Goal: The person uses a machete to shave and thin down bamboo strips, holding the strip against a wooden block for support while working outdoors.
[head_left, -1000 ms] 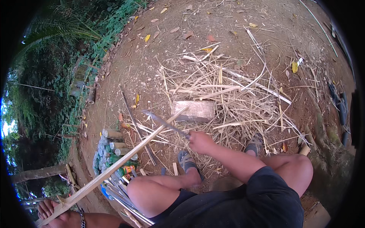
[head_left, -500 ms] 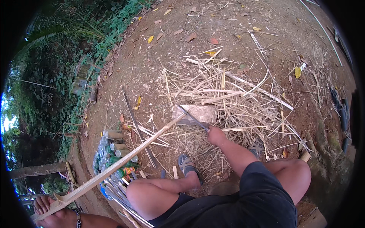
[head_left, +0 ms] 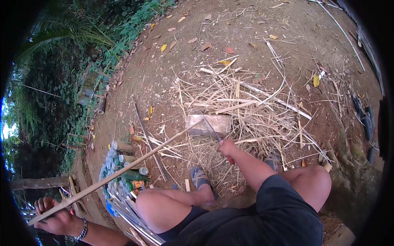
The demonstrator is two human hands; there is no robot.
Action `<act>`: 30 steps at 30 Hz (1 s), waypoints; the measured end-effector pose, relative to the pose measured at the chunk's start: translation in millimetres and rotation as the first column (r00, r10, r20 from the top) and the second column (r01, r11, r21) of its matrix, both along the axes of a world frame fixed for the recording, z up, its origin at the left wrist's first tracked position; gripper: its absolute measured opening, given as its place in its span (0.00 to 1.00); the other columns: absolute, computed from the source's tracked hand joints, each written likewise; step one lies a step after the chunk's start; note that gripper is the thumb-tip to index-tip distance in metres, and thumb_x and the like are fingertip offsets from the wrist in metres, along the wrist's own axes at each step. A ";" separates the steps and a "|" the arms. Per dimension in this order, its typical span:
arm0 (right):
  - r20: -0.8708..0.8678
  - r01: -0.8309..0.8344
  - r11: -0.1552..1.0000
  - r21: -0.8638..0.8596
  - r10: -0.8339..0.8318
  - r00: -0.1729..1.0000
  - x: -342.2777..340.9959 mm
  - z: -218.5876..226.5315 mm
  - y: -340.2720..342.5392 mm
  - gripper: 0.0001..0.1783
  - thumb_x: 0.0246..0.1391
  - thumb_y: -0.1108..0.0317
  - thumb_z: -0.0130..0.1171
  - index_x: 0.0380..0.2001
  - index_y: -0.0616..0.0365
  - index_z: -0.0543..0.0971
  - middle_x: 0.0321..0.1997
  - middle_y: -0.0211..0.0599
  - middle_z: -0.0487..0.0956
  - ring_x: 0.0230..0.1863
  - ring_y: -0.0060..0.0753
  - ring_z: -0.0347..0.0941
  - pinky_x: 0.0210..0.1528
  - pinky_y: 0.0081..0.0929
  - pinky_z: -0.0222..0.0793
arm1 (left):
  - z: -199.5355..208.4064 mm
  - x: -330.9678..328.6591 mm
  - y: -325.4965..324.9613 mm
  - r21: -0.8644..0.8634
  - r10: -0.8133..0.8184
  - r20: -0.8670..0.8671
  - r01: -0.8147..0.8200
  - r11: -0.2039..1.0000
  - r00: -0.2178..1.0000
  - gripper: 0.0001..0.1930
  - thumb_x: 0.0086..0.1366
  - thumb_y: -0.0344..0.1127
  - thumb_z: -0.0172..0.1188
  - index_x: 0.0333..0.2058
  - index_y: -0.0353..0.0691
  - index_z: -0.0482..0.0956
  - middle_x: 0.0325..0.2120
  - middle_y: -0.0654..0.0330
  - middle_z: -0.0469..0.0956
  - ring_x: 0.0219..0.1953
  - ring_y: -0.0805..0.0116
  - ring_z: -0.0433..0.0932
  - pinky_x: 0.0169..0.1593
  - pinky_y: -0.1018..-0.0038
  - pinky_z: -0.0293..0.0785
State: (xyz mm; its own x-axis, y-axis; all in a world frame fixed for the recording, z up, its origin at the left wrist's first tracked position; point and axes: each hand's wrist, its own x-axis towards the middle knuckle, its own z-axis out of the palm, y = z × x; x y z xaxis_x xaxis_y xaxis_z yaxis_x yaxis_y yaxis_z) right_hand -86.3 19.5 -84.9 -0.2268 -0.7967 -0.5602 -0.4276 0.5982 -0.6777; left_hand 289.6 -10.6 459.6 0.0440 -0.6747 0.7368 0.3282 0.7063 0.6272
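Note:
My left hand (head_left: 55,219) is closed round the lower-left end of a long pale bamboo strip (head_left: 123,166), near a raised knot. The strip slants up to the right. Its far tip rests on or just above a wooden block (head_left: 218,121) on the ground; I cannot tell which. In my right hand (head_left: 226,147) is a knife, its red handle end showing below the fist. The dark knife blade (head_left: 211,126) points up and left over the block, close to the strip's tip.
Loose bamboo shavings (head_left: 254,110) lie heaped beyond and right of the block. Left of my feet are several bottles (head_left: 122,145) and a bundle of cut strips (head_left: 133,213). A long dark flat bar (head_left: 143,127) lies on the soil. Tree roots (head_left: 353,164) rise at right.
My left hand has risen slightly, and the strip has rolled so a narrower side shows. The knife has shifted a little, its red handle end now visible.

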 end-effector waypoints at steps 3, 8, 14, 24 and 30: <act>0.081 0.115 0.990 -0.076 -0.109 0.991 26.6 33.1 15.6 0.15 0.50 0.64 0.54 0.36 0.66 0.76 0.35 0.55 0.79 0.38 0.55 0.76 0.44 0.43 0.71 | -2.4 3.8 3.8 0.036 -0.212 -0.042 0.213 0.976 0.976 0.18 0.57 0.39 0.65 0.33 0.38 0.63 0.30 0.64 0.64 0.32 0.73 0.66 0.39 0.75 0.63; 0.111 -0.031 0.944 -0.328 0.071 0.991 76.4 128.3 18.0 0.14 0.48 0.67 0.55 0.37 0.64 0.73 0.33 0.51 0.78 0.36 0.54 0.76 0.39 0.46 0.71 | -6.0 -0.1 12.1 0.037 -0.250 -0.088 0.254 0.967 0.964 0.16 0.60 0.41 0.62 0.33 0.39 0.64 0.25 0.65 0.61 0.28 0.74 0.62 0.38 0.75 0.62; 0.135 -0.092 0.777 -0.623 0.222 0.966 103.8 207.5 20.4 0.09 0.45 0.70 0.55 0.30 0.60 0.70 0.26 0.49 0.77 0.31 0.53 0.76 0.35 0.45 0.71 | -13.9 13.8 19.3 -0.008 -0.135 -0.098 0.135 0.991 0.986 0.15 0.64 0.44 0.56 0.30 0.40 0.65 0.24 0.65 0.60 0.24 0.74 0.61 0.35 0.75 0.62; -0.001 -0.114 0.976 -0.185 0.116 0.993 39.4 77.7 0.7 0.18 0.52 0.65 0.53 0.44 0.62 0.73 0.37 0.51 0.79 0.40 0.49 0.77 0.45 0.43 0.72 | -16.9 19.4 29.0 -0.017 0.074 -0.147 -0.077 0.997 0.986 0.15 0.67 0.44 0.53 0.26 0.42 0.63 0.20 0.66 0.58 0.21 0.76 0.59 0.29 0.78 0.61; 0.049 0.035 0.987 -0.154 -0.027 0.998 19.6 14.7 -18.9 0.18 0.48 0.65 0.55 0.44 0.58 0.74 0.37 0.52 0.79 0.41 0.51 0.76 0.46 0.43 0.71 | -10.7 14.7 14.2 0.021 -0.147 -0.090 0.150 0.988 0.985 0.17 0.68 0.46 0.49 0.24 0.42 0.62 0.20 0.66 0.57 0.22 0.74 0.58 0.30 0.77 0.60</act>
